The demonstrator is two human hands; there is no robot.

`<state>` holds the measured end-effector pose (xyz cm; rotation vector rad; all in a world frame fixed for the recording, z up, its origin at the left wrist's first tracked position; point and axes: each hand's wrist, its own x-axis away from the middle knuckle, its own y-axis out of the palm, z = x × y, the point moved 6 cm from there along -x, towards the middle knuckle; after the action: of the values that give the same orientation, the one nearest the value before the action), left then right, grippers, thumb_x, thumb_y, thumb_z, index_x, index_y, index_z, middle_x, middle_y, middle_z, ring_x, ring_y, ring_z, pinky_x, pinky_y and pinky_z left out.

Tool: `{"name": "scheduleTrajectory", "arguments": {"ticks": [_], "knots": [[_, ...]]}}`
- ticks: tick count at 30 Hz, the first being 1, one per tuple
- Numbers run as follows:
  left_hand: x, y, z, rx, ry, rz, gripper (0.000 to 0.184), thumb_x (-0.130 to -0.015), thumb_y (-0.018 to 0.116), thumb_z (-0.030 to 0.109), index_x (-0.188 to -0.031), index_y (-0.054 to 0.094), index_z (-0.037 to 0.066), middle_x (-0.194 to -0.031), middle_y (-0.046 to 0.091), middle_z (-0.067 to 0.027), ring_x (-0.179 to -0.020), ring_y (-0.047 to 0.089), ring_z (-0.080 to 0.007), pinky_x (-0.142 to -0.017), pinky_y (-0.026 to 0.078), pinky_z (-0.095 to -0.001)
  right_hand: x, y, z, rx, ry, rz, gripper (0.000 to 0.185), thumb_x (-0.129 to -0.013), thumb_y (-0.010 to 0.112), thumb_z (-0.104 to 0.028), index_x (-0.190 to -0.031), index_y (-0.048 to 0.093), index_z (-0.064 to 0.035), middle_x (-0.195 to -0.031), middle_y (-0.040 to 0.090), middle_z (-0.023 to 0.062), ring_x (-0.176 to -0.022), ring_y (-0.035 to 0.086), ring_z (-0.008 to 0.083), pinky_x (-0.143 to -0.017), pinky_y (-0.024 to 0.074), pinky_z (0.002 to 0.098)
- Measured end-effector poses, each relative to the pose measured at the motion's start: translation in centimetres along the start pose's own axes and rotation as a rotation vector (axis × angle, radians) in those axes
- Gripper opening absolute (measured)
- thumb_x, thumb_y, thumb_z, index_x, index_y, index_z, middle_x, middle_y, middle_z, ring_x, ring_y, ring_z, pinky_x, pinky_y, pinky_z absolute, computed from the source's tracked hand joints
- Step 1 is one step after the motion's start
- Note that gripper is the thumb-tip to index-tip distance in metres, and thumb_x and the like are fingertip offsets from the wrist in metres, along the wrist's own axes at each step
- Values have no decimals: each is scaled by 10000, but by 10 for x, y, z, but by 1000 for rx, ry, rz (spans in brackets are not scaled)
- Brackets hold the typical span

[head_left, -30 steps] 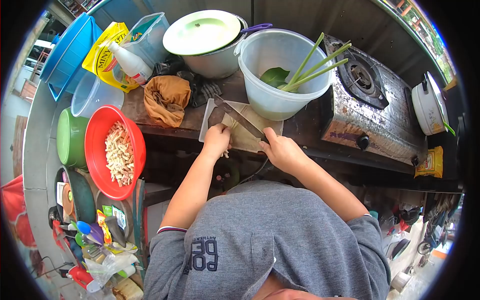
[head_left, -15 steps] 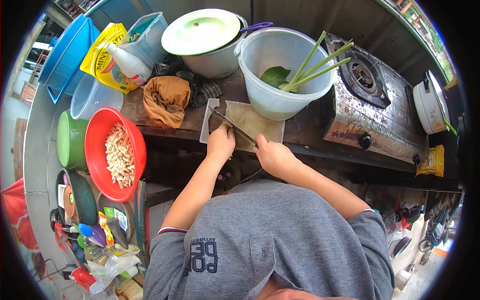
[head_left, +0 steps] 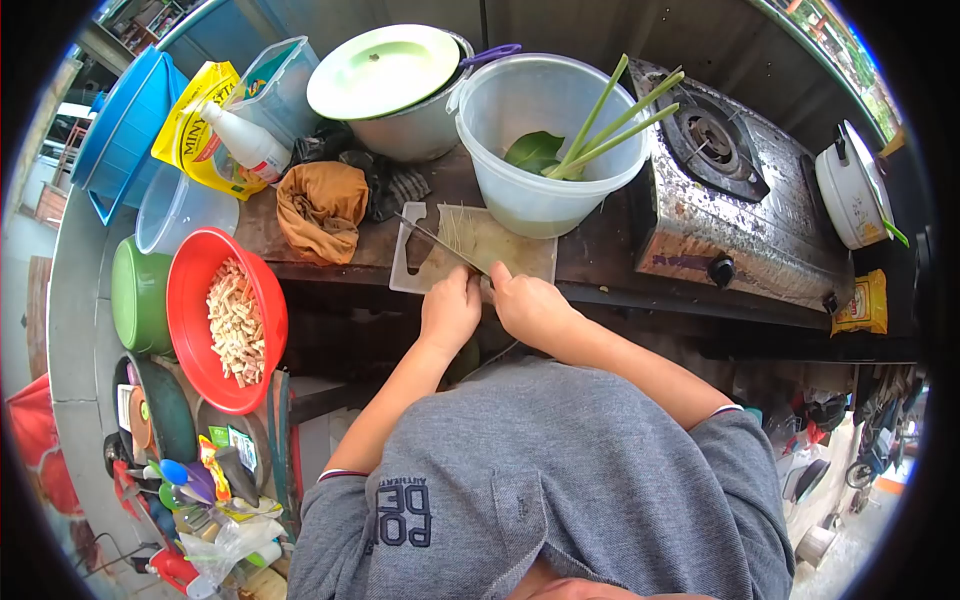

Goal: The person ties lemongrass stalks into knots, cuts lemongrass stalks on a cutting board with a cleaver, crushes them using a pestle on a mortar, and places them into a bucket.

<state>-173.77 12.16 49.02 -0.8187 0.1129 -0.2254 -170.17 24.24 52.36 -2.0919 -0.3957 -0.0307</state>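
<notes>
My right hand (head_left: 528, 303) is closed around the handle of a kitchen knife (head_left: 445, 243), whose blade points up and left over a white cutting board (head_left: 534, 262). Close beside it, at the board's front edge, my left hand (head_left: 450, 310) has its fingers curled together near the handle end of the blade. Whatever those fingers pinch is hidden. Thin pale strands (head_left: 458, 226) lie on the board behind the blade.
Behind the board stands a clear plastic bucket (head_left: 500, 180) with green stalks (head_left: 600, 125) and a leaf. A gas stove (head_left: 745, 240) is on the right. To the left are a crumpled brown cloth (head_left: 320, 210) and a red bowl (head_left: 185, 320) of pale chopped pieces.
Both hands have come closer together. My left hand has slid from the middle of the blade toward the handle and nearer my body. The view has shifted slightly.
</notes>
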Motion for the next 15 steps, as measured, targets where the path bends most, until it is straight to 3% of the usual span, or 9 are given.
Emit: {"name": "scheduleTrajectory", "arguments": {"ticks": [2,4,5,8,10,15], "knots": [[6,-2,-2,2,-15,-8,192,-874,506,170,-959,584,17,-850,627,-237,-815,591,-428,-703,463,-489,-4,4,2,2,-8,10,209,-919,470,-179,-957,421,20,-719,621,253,-699,627,422,-635,495,504],[8,-8,-23,489,-335,-51,204,-936,484,173,-1010,576,7,-671,612,-100,-604,604,-209,-587,479,-352,-6,-4,4,-24,1,2,225,-918,474,-191,-968,421,22,-728,620,260,-706,623,428,-640,492,511],[10,-12,-23,602,-349,-67,206,-963,453,157,-1054,560,6,-708,592,-37,-680,573,-105,-638,474,-291,-7,-7,7,-47,10,-14,242,-917,478,-203,-979,421,24,-738,619,266,-714,620,435,-644,488,517],[13,-25,-35,854,-336,-91,193,-959,474,145,-1107,540,39,-801,599,-27,-805,586,-122,-731,455,-261,-11,-8,27,-163,-37,36,326,-914,499,-235,-1098,412,20,-785,614,296,-789,594,476,-707,462,527],[19,-33,-36,1241,-477,-135,174,-957,475,119,-1104,543,58,-907,620,-51,-953,595,-175,-835,451,-299,-4,-17,27,-213,-37,53,357,-911,504,-234,-1143,407,19,-798,614,300,-797,590,480,-719,459,524],[32,-52,-55,1454,-477,-4,180,-948,486,93,-1122,528,77,-1040,628,-100,-1069,588,-239,-904,476,-360,11,-42,22,-175,-112,178,452,-889,534,-209,-1265,372,-17,-876,620,297,-830,593,468,-734,463,511]]}}
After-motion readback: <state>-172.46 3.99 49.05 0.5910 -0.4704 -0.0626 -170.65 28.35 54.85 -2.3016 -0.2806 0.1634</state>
